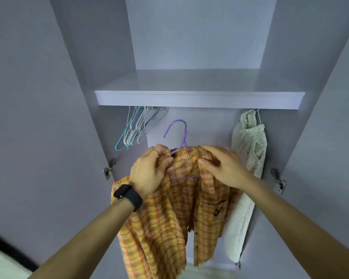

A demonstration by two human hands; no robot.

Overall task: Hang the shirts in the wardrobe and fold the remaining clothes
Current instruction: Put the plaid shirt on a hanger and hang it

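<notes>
Head: shirt (pixel 159 228) vertical, collar (pixel 186 157) uppermost.

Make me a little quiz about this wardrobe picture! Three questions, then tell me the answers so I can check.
1. True or false: the orange plaid shirt sits on a blue hanger.
2. Which wrist wears the black watch? A) left B) right
3. Fill in: the empty hangers hang to the ___ of the white garment.

Key: 1 false, the purple hanger carries it; 2 A; 3 left.
</notes>
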